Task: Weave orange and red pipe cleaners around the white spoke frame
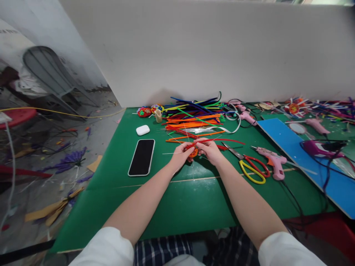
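Note:
Near the middle of the green table, my left hand is closed on a small orange pipe-cleaner piece with thin wires sticking out around it. My right hand pinches a red pipe cleaner against that piece, its loose end stretching to the right. Fingers hide much of where the two meet. Just beyond my hands lie bundled orange pipe cleaners and thin silvery wires. Scissors with red and yellow handles rest to the right of my right hand.
A phone and a white case lie on the left. To the right are a pink glue gun with its cord and a blue board. Colourful pompom-like pieces sit at the back. A white partition stands behind the table.

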A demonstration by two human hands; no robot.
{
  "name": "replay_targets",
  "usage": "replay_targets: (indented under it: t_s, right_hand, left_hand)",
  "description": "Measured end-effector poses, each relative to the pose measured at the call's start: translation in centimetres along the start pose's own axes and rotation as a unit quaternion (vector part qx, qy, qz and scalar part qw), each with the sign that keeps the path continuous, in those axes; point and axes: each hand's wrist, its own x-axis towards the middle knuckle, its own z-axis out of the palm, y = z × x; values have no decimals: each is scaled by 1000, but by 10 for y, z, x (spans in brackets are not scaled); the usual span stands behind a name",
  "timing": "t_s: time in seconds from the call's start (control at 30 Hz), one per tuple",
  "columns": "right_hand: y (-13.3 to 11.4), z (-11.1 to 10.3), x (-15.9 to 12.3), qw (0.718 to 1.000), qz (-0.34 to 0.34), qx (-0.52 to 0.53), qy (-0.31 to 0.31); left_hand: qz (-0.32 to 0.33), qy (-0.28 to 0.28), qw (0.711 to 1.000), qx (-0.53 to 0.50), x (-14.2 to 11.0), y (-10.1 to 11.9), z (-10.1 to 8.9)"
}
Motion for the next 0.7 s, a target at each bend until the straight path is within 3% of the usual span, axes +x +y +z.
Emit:
replay_targets:
  t_s: [0.4, 0.7]
  right_hand:
    - [5, -6, 6, 998, 10, 49, 42]
    - [3, -4, 6, 996, 29, 79, 31]
  left_hand:
    - [-10, 1, 999, -44, 1, -2, -2]
    - [-13, 8, 1000, -19, -1, 1, 1]
